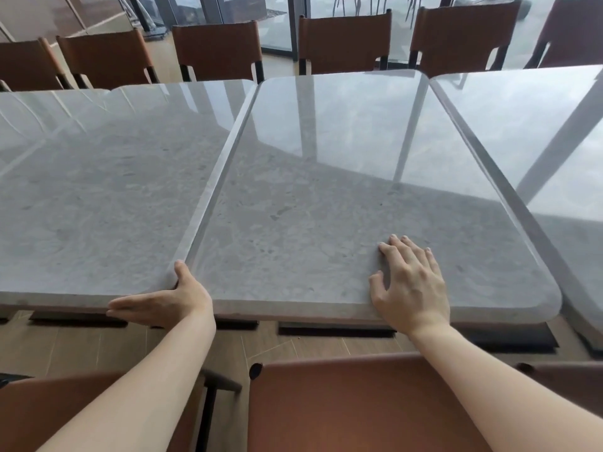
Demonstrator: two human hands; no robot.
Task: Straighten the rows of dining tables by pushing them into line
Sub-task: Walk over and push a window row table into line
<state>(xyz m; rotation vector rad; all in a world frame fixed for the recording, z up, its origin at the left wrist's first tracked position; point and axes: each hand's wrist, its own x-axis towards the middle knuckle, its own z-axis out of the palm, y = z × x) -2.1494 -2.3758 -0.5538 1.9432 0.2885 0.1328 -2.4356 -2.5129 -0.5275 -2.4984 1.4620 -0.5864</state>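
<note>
Three grey stone-topped dining tables stand side by side. The middle table (326, 164) sits slightly skewed, its near edge jutting closer to me than the left table (98, 177). My left hand (163, 303) presses with straight fingers against the near edge of the left table at its right corner, thumb up on the top by the seam. My right hand (408, 282) lies flat, fingers spread, on the middle table near its front edge. The right table (538, 132) touches the middle one.
Brown leather chairs line the far side (344, 40). Two more chair backs (359, 406) stand right in front of me, below my forearms. Beyond the far chairs are glass doors. Black table bases show under the near edges on the wood floor.
</note>
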